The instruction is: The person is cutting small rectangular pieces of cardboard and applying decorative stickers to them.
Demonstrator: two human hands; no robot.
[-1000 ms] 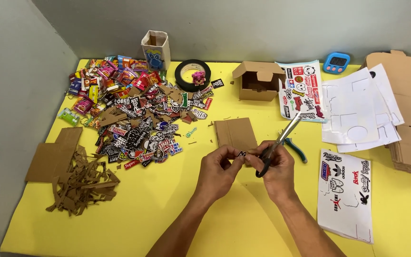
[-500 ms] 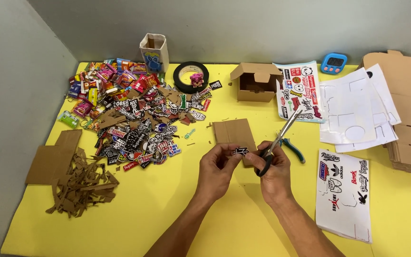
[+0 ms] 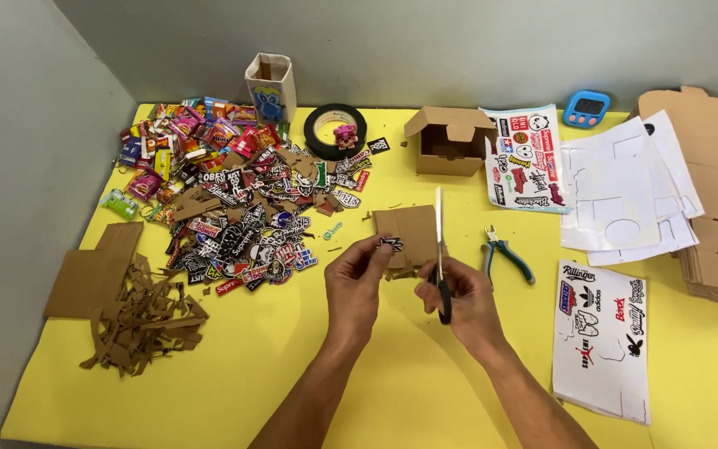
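Both hands meet: left pinches sticker, right grips scissors.

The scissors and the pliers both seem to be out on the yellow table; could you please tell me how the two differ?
The scissors are in the right hand, blades pointing up and away; the pliers lie flat on the table, untouched, right of that hand. The scissors have black handles and long, narrow blades; the pliers have teal handles and short jaws. Both are metal hand tools.
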